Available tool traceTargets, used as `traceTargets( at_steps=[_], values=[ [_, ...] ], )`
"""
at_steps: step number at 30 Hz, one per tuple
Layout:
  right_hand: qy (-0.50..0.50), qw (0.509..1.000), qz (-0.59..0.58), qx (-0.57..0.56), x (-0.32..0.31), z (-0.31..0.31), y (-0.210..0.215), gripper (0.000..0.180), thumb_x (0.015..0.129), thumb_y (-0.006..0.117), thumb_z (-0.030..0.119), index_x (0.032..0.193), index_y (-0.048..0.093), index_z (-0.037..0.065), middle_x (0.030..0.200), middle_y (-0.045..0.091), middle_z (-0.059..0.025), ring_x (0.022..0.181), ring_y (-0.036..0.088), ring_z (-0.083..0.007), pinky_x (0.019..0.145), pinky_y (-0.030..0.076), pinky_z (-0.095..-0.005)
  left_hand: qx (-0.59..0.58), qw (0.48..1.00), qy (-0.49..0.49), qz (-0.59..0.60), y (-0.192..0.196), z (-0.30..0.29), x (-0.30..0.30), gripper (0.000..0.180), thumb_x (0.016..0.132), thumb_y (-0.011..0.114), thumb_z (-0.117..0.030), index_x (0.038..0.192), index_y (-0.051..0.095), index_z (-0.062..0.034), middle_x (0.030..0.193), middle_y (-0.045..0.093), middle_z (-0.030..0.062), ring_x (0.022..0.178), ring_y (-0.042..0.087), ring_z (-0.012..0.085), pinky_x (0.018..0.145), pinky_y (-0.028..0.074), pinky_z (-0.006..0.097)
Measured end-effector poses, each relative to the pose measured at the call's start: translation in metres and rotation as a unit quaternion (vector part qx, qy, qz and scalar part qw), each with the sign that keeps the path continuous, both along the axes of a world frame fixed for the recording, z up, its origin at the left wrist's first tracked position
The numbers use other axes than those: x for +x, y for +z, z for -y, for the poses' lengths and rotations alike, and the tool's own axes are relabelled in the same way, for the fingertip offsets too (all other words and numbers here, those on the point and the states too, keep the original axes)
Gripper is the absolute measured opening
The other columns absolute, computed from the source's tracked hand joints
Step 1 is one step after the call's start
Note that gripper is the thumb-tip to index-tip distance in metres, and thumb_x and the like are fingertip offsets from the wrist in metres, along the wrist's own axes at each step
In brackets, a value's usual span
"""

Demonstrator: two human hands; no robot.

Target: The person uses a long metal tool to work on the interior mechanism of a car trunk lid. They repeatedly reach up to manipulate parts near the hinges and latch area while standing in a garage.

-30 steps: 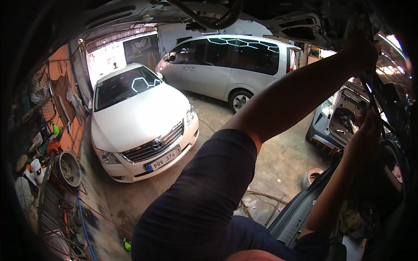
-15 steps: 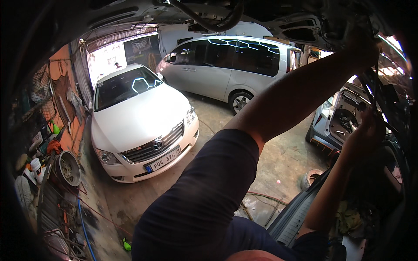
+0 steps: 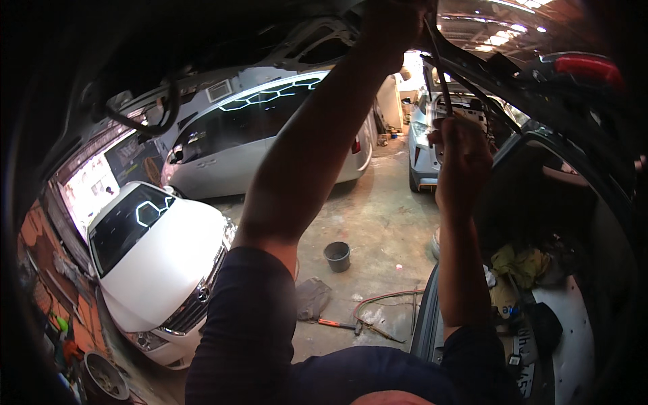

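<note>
My left hand [image 3: 399,30] is raised overhead against the dark underside of a raised vehicle tailgate [image 3: 324,44]. Shadow hides its fingers. Lower and to the right, my right hand [image 3: 464,152] is closed round the lower end of a thin dark rod [image 3: 442,74]. From there the rod runs up steeply, its upper part close beside my left hand. What the rod's top end touches is too dark to make out. The tailgate's edge and a red tail light [image 3: 588,69] lie to the right of both hands.
A white sedan [image 3: 158,250] stands at left, a silver van [image 3: 229,155] behind it, another car [image 3: 425,145] farther back. On the floor are a black bucket [image 3: 337,256], a hammer [image 3: 339,326] and a hose [image 3: 385,295]. At right, the open cargo area holds cloths [image 3: 523,266].
My view has swung to the right, so both arms now appear farther left. Both hands stay raised by the tailgate; the right still grips the rod. The bucket and hammer have come into view.
</note>
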State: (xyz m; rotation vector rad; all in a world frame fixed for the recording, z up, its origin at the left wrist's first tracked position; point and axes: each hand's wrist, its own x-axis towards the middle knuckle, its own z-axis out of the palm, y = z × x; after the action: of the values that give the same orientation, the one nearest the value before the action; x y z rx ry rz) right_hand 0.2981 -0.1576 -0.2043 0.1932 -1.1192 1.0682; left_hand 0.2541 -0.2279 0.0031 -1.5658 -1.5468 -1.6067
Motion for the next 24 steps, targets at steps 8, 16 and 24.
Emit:
traceTargets(
  at_steps=[8,16,24],
  values=[
    [0.321,0.933,0.048,-0.155,0.012,-0.008,0.010,0.027,0.104,0.049,0.025,0.104,0.064,0.002,0.082,0.065,-0.0058,0.067,0.063,-0.0151,0.059,0.052,-0.0277,0.032,0.996,-0.072,0.042,0.004,-0.019,-0.021,0.031,0.096,0.065,-0.033,0.085,0.070,-0.0047,0.071,0.061,0.0007,0.064,0.050,0.0127,0.062,0.042,0.031],
    [0.409,0.900,-0.063,-0.137,0.011,-0.004,0.023,0.021,0.099,0.063,0.015,0.108,0.060,-0.004,0.091,0.070,-0.0122,0.079,0.070,-0.0202,0.074,0.061,-0.0336,0.019,0.988,-0.132,0.080,0.004,-0.020,-0.026,0.027,0.095,0.067,-0.031,0.085,0.069,-0.0062,0.069,0.057,-0.0015,0.060,0.047,0.0110,0.057,0.039,0.030],
    [0.504,0.853,0.007,-0.135,0.021,-0.029,0.019,0.033,0.102,0.057,0.030,0.103,0.064,-0.002,0.089,0.069,-0.0152,0.073,0.068,-0.0213,0.067,0.058,-0.0332,-0.094,0.994,-0.052,-0.035,-0.006,0.002,-0.016,0.033,0.100,0.058,-0.033,0.088,0.069,-0.0049,0.069,0.059,-0.0003,0.054,0.046,0.0111,0.050,0.036,0.030]
  ],
)
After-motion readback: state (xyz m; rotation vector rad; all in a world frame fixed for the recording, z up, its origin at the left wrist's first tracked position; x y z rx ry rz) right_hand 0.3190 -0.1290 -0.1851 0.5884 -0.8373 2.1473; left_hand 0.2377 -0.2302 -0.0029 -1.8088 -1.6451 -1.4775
